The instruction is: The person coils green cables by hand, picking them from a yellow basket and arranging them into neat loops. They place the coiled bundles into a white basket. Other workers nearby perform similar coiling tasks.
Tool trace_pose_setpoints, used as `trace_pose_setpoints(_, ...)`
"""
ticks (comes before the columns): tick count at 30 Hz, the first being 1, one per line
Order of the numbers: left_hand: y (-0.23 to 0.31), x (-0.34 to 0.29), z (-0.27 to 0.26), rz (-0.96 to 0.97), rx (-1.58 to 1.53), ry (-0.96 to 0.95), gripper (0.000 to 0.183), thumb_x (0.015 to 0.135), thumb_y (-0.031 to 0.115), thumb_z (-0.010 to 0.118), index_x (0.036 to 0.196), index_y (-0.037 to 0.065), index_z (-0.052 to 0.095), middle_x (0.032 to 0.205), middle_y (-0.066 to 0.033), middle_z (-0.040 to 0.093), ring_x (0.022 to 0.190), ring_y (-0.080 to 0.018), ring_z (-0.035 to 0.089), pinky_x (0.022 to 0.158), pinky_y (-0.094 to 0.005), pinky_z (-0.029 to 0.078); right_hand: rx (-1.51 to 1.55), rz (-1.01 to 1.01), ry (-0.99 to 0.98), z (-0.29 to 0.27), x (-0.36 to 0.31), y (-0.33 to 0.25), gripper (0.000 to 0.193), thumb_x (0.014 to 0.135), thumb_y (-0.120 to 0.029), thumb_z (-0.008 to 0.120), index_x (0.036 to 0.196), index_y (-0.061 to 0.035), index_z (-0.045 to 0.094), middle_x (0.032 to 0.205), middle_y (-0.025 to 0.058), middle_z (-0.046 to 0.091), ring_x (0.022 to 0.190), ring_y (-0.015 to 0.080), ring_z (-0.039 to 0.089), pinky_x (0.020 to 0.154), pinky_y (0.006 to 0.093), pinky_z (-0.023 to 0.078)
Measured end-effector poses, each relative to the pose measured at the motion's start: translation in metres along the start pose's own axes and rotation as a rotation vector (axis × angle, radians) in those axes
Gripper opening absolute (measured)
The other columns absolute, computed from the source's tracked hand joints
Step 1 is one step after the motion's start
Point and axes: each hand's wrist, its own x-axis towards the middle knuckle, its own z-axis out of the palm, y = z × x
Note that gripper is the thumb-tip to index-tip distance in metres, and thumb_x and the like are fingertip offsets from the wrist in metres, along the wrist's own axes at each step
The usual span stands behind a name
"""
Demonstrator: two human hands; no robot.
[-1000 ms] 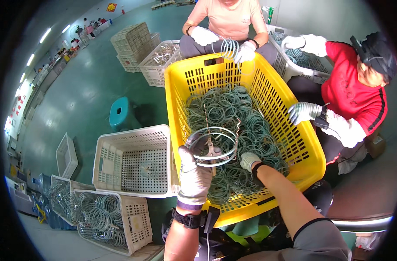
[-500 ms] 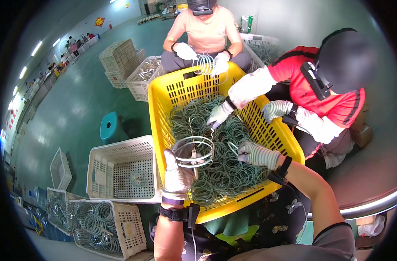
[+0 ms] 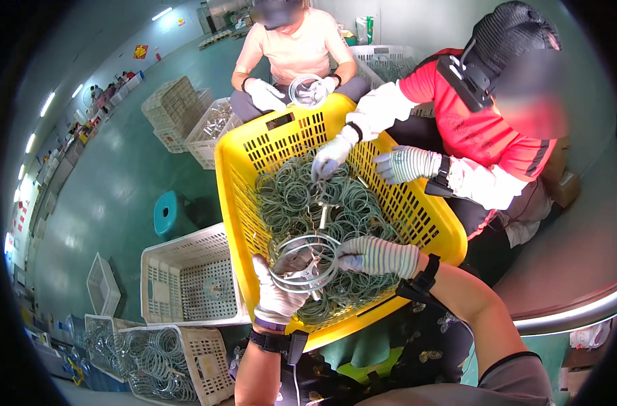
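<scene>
My left hand (image 3: 278, 292), in a striped work glove, closes on a bundle of pale metal wire rings (image 3: 293, 279) above the basket's near side. A small metal bracket (image 3: 310, 271) shows inside these rings. My right hand (image 3: 379, 257), gloved too, pinches at the right edge of the bundle, where it holds a ring mostly hidden by its fingers. Below both hands, many loose grey-green wire rings (image 3: 366, 215) fill the large yellow basket (image 3: 225, 203). A short pale rod (image 3: 324, 216) shows just beyond the bundle.
A co-worker in red has one gloved hand (image 3: 332, 157) over the pile and another (image 3: 406, 164) at the basket's right rim. Across, another person holds wire rings (image 3: 308, 91). White crates (image 3: 210, 358) stand left, some with rings, near a teal stool (image 3: 171, 214).
My right hand has moved left and down, bringing its ring to the bundle in my left hand. The red-sleeved co-worker's hand has risen slightly. The view has shifted a little.
</scene>
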Motion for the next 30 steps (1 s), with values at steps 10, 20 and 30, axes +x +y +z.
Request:
trace_pose_setpoints(10,-0.014,0.000,0.008,-0.029,0.174,-0.029,0.106,0.072,0.087,0.057,0.143,0.008,0.052,0.140,-0.0122,0.059,0.118,-0.0317,0.061,0.099,-0.0519,0.050,0.219,-0.183,0.588,-0.009,0.017,0.006,0.034,0.094,-0.007,0.067,0.126,-0.0027,0.061,0.090,0.0012,0.064,0.075,0.0110,0.060,0.069,0.0261,0.051)
trace_pose_setpoints(20,-0.007,0.002,0.002,0.201,0.210,0.169,0.100,0.078,0.085,0.054,0.143,0.009,0.049,0.136,-0.0156,0.060,0.118,-0.0327,0.061,0.095,-0.0519,0.054,0.397,-0.021,0.704,-0.039,0.015,0.006,0.030,0.093,-0.011,0.059,0.121,-0.0018,0.066,0.077,-0.0002,0.063,0.062,0.0073,0.055,0.056,0.0236,0.046)
trace_pose_setpoints(30,-0.027,0.005,0.016,0.043,0.264,0.131,0.086,0.081,0.067,0.072,0.139,0.008,0.049,0.129,-0.0105,0.060,0.109,-0.0242,0.063,0.090,-0.0419,0.056,0.333,-0.033,0.394,0.000,0.014,-0.012,0.028,0.095,-0.010,0.058,0.119,-0.0030,0.070,0.075,-0.0042,0.062,0.062,0.0050,0.054,0.057,0.0223,0.045)
